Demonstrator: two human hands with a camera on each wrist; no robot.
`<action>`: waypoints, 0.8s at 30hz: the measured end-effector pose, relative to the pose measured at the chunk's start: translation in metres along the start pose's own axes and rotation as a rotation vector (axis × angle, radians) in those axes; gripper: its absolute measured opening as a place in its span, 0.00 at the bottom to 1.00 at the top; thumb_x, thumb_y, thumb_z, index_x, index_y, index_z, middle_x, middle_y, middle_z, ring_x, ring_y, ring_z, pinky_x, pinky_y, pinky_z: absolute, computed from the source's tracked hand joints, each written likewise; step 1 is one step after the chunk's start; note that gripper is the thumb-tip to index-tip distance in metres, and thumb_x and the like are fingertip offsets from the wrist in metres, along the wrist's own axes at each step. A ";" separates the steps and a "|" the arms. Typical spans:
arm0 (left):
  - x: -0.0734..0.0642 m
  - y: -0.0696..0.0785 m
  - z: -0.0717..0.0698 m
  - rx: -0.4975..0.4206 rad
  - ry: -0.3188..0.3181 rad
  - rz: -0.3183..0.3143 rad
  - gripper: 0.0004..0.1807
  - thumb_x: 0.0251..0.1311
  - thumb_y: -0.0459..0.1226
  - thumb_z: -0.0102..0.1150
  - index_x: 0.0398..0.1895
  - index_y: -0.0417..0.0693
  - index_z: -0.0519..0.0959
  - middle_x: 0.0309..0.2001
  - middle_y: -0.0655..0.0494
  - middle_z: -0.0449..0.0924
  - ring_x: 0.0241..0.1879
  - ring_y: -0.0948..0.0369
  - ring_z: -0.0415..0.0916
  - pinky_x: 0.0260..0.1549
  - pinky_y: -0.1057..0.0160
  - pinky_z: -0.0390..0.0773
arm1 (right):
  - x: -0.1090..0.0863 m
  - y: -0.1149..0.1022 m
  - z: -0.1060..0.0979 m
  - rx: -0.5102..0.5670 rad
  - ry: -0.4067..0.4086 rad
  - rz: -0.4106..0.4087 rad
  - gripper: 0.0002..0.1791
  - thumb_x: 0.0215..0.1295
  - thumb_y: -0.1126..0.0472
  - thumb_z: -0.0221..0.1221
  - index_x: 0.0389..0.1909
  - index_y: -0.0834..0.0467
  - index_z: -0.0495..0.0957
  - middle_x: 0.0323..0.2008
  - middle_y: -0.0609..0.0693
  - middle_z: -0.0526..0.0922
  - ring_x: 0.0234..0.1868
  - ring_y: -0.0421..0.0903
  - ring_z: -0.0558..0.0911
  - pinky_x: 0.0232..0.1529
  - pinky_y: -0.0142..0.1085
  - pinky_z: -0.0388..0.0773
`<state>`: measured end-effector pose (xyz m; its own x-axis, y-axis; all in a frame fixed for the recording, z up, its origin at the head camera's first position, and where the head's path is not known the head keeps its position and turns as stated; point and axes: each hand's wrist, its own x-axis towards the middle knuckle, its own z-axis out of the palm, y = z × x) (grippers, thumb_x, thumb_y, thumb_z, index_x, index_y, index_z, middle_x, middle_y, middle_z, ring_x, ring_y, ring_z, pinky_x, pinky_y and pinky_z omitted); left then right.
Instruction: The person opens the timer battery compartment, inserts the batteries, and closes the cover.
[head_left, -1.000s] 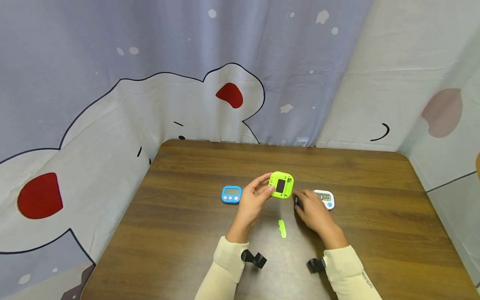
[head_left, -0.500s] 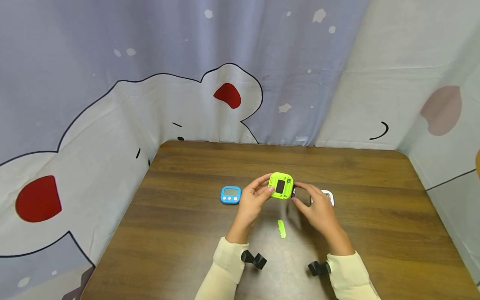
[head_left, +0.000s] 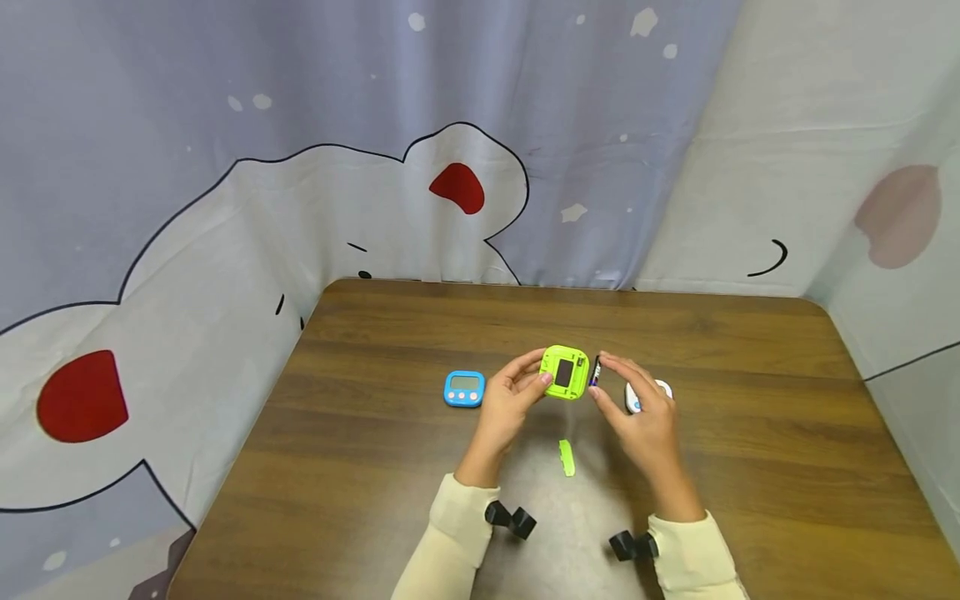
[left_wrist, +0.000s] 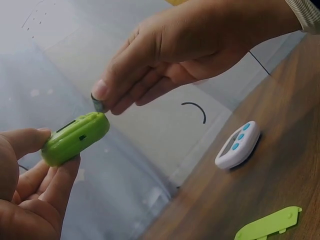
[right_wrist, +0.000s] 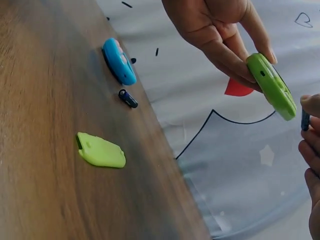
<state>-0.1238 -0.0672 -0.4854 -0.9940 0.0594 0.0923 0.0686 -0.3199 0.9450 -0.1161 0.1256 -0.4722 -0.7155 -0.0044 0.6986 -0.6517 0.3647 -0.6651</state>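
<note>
My left hand [head_left: 504, 408] holds a lime-green digital timer [head_left: 564, 372] by its left side, its back with the bare battery slot facing up. Between thumb and fingertips, my right hand [head_left: 647, 421] pinches a small dark battery [head_left: 596, 372], close beside the timer's right edge and not inside the slot. Below the hands, a lime-green battery cover [head_left: 567, 458] lies on the table. In the right wrist view a second battery [right_wrist: 128, 98] rests on the wood near a blue timer [right_wrist: 119, 61]; my left hand hides it in the head view.
A white timer with blue buttons [left_wrist: 238, 145] lies on the table, partly covered by the right hand in the head view. The blue timer sits just left of the left hand. The wooden table [head_left: 375, 483] ends at a patterned curtain [head_left: 337, 208].
My right hand has lifted the battery from beside the white timer, up to the green timer's right edge, and now holds it slightly apart. The left hand has barely moved.
</note>
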 end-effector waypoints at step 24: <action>-0.001 -0.001 0.002 0.005 -0.019 0.015 0.22 0.64 0.29 0.60 0.62 0.34 0.72 0.55 0.38 0.76 0.51 0.52 0.79 0.48 0.60 0.80 | -0.007 0.005 0.011 -0.013 -0.076 -0.194 0.23 0.47 0.69 0.72 0.48 0.65 0.82 0.51 0.60 0.82 0.55 0.57 0.79 0.67 0.47 0.64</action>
<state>-0.1232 -0.0655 -0.4860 -0.9911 0.0723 0.1120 0.0837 -0.3162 0.9450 -0.1172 0.1171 -0.4840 -0.5940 -0.1454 0.7912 -0.7762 0.3622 -0.5161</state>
